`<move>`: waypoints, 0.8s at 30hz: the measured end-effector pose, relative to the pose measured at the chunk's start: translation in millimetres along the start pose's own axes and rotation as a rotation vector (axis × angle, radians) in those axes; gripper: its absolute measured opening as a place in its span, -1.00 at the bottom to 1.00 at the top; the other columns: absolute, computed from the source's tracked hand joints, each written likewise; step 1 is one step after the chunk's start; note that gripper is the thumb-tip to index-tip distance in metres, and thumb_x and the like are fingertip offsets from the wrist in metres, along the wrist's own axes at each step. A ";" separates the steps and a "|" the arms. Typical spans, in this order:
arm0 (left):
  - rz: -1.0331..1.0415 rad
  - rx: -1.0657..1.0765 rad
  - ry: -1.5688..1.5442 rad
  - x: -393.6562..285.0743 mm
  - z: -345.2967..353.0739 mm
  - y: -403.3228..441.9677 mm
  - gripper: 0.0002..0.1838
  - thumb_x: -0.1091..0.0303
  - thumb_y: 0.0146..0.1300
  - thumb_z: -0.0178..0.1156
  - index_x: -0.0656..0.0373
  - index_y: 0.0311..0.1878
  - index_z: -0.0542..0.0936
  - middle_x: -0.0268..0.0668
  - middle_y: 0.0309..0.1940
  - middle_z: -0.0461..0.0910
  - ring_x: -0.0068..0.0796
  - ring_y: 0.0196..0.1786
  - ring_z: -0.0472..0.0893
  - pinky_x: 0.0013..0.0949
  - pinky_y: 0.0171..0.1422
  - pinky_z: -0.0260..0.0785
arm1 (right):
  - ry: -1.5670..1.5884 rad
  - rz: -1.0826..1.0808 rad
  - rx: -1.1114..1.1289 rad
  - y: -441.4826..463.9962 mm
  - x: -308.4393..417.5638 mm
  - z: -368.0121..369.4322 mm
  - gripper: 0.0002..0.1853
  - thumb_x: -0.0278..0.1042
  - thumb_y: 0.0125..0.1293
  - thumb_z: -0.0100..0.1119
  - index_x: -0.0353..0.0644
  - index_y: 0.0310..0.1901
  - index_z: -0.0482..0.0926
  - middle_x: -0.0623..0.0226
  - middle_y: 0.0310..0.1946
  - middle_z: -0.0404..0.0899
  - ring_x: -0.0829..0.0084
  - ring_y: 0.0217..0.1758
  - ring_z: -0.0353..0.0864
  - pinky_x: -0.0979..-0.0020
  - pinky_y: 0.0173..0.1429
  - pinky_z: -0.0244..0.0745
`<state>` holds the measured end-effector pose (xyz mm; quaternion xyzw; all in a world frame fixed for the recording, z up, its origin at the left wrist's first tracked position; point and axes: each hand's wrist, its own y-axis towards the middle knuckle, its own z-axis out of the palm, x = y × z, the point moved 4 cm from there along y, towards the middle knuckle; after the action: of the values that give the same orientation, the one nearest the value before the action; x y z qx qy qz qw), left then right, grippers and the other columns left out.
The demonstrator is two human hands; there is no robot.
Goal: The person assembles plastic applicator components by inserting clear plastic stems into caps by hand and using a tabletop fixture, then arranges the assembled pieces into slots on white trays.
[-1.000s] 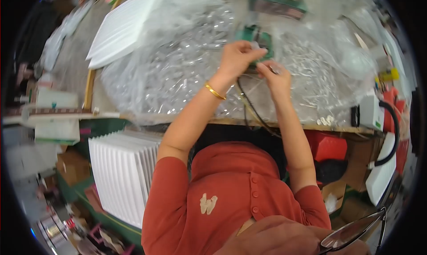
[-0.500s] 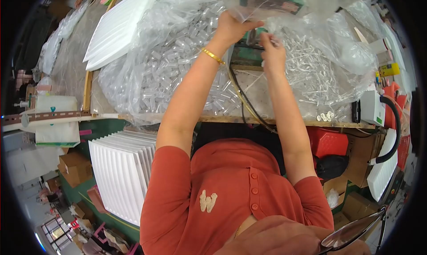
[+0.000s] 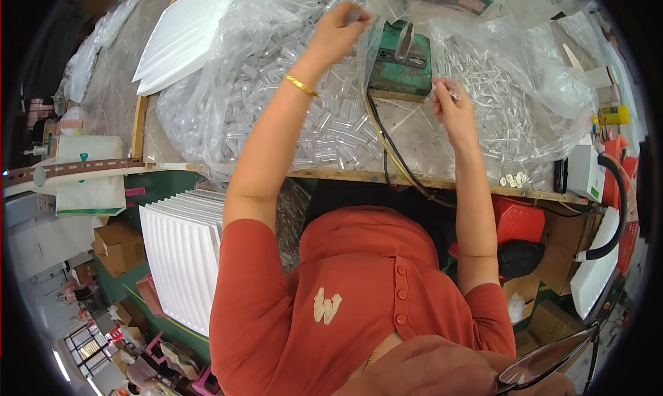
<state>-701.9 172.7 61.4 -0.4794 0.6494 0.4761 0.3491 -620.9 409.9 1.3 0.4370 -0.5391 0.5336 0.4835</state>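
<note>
My left hand [image 3: 338,31], with a gold bangle at its wrist, is raised over the upper part of a heap of clear plastic tubes [image 3: 338,130]; its fingers are pinched on a small clear piece. Right of it stands a green metal fixture [image 3: 404,68] with an upright metal part on top. My right hand [image 3: 454,109] is beside the fixture's lower right corner, its fingers closed on something small and pale that I cannot make out. A pile of thin clear pieces [image 3: 490,99] lies on plastic sheeting just right of that hand.
White corrugated sheets [image 3: 183,36] lie at the upper left, and more stand in a stack [image 3: 179,258] below the table edge [image 3: 324,175]. Black and yellow cables [image 3: 397,154] run over that edge. Small round pieces [image 3: 513,180] and a white box [image 3: 580,173] are at the right.
My left hand has moved left and up, away from the green fixture. My right hand has shifted right and down. The fixture is now uncovered between them.
</note>
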 end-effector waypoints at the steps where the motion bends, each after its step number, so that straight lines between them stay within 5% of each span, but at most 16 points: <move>1: -0.028 0.094 0.321 11.1 -8.9 -5.2 -0.77 0.36 0.02 0.19 0.20 -0.23 0.52 -0.25 -0.35 0.55 -0.48 -0.27 0.52 -0.44 -0.12 0.36 | -0.051 -0.012 -0.024 -2.7 -5.0 -5.9 -0.77 -0.23 0.23 0.10 -0.22 -0.21 0.54 0.52 -0.62 0.40 0.71 -0.63 0.29 0.66 -0.58 0.17; 5: 0.021 0.346 1.089 68.7 -6.4 -23.8 -0.80 0.38 0.01 0.18 0.15 -0.24 0.53 -0.22 -0.34 0.53 -0.34 -0.31 0.50 -0.37 -0.14 0.35 | -0.059 -0.012 0.036 -8.9 4.5 9.8 -0.78 -0.23 0.23 0.10 -0.20 -0.23 0.56 0.50 -0.59 0.43 0.73 -0.62 0.32 0.66 -0.57 0.19; 8: 0.222 0.307 1.054 70.9 -7.3 -21.0 -0.72 0.30 -0.02 0.25 0.14 -0.20 0.54 -0.22 -0.36 0.53 -0.31 -0.36 0.47 -0.33 -0.22 0.34 | -0.127 -0.004 0.118 -8.7 2.8 23.9 -0.80 -0.25 0.20 0.13 -0.19 -0.25 0.59 0.49 -0.59 0.46 0.68 -0.56 0.39 0.62 -0.47 0.29; 9: 0.230 0.311 1.052 60.1 -4.6 -21.1 -0.72 0.30 -0.02 0.25 0.14 -0.20 0.54 -0.22 -0.36 0.53 -0.31 -0.36 0.47 -0.33 -0.22 0.34 | -0.207 -0.188 0.074 -5.3 1.9 24.4 -0.80 -0.26 0.17 0.16 -0.19 -0.26 0.60 0.48 -0.60 0.47 0.65 -0.52 0.42 0.60 -0.40 0.32; 11: 0.093 0.361 0.592 20.7 1.6 -24.1 -0.69 0.24 -0.01 0.26 0.13 -0.18 0.56 -0.21 -0.33 0.56 -0.27 -0.30 0.52 -0.35 -0.20 0.37 | -0.287 -0.375 0.012 -4.3 12.2 26.4 -0.80 -0.27 0.15 0.19 -0.20 -0.26 0.60 0.47 -0.61 0.49 0.62 -0.48 0.44 0.57 -0.33 0.36; 14: -0.081 0.475 0.270 -3.0 15.6 -33.5 -0.68 0.19 0.02 0.26 0.11 -0.16 0.59 -0.29 -0.37 0.57 -0.50 -0.38 0.46 -0.44 -0.26 0.33 | -0.214 -0.146 0.063 -5.5 19.8 26.3 -0.82 -0.32 0.09 0.24 -0.20 -0.28 0.61 0.45 -0.54 0.53 0.56 -0.41 0.48 0.54 -0.23 0.36; 17: -0.042 0.449 0.112 1.0 20.8 -36.1 -0.69 0.19 0.08 0.24 0.14 -0.15 0.59 -0.48 -0.40 0.54 -0.77 -0.46 0.36 -0.60 -0.38 0.24 | -0.244 -0.179 0.045 -1.0 20.5 22.3 -0.88 -0.42 0.08 0.25 -0.23 -0.34 0.62 0.47 -0.44 0.58 0.66 -0.42 0.43 0.58 -0.32 0.32; 19: -0.049 0.462 0.035 3.9 24.7 -36.6 -0.71 0.22 0.09 0.24 0.16 -0.16 0.59 -0.49 -0.41 0.53 -0.77 -0.47 0.36 -0.62 -0.39 0.23 | -0.408 -0.392 0.057 -1.6 29.1 18.3 -0.83 -0.39 -0.02 0.31 -0.15 -0.33 0.62 0.37 -0.49 0.49 0.45 -0.47 0.46 0.50 -0.32 0.36; 24: -0.241 0.607 0.034 -24.2 43.9 -42.4 -0.76 0.29 0.08 0.24 0.18 -0.19 0.60 -0.45 -0.42 0.54 -0.77 -0.43 0.40 -0.63 -0.35 0.25 | -0.603 -0.647 0.041 -6.5 41.4 19.8 -0.85 -0.41 -0.04 0.32 -0.18 -0.38 0.60 0.37 -0.53 0.47 0.47 -0.49 0.44 0.50 -0.38 0.35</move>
<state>-654.4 217.9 58.1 -0.4347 0.7062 0.2078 0.5188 -621.8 391.6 43.9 0.7289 -0.4808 0.2140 0.4379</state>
